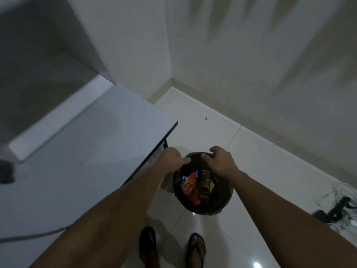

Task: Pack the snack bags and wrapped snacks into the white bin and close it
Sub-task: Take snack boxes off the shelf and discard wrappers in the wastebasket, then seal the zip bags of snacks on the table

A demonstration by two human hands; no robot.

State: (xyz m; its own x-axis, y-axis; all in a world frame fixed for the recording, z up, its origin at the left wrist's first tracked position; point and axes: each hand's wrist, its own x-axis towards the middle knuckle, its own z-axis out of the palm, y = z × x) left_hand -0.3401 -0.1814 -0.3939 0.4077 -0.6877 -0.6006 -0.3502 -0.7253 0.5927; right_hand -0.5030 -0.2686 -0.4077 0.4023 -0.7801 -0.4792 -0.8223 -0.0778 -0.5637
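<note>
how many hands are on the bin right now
2. The left hand grips the far rim of the bin on the table side; the right hand grips the same far rim just beside it. Snacks show inside.

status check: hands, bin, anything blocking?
Left hand and right hand grip far rim of bin. Snacks inside, bin open. Nothing blocking; table close left.

White worktop [81, 144] at left w/ dark edge and a black leg at its far corner. Dark blurred object [6, 174] on its left edge; grey cable [34, 234] across the near part. Glossy white tile floor [260, 171]. Tangle of white and black cables [336, 207] on floor at right. Black flip-flops [197, 250] at bottom.
</note>
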